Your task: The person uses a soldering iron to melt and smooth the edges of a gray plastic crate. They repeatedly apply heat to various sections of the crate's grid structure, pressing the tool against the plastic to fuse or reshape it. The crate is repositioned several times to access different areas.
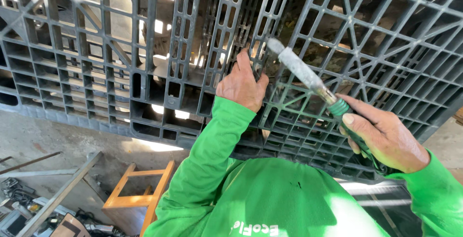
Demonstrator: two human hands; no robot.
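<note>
The left hand hooks its fingers into the black plastic pallet, steadying it; the right hand grips a green-handled tool tightly, tip angled at the grid.

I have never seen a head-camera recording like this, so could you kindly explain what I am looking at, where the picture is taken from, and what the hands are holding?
There is no machine here: a person in green long sleeves works with two bare hands. The single picture comes from a camera worn on that person's head, looking down over the chest, so the arms reach away from the viewer.

In front stands a large dark plastic pallet, a grid of ribs and openings, tipped up on edge. The left hand grips one of its ribs. The right hand is closed around the green handle of a hammer, whose pale, worn head points at the pallet near the left hand.

Lower left, on the concrete floor, are a small wooden stool, metal bars and some clutter.
</note>
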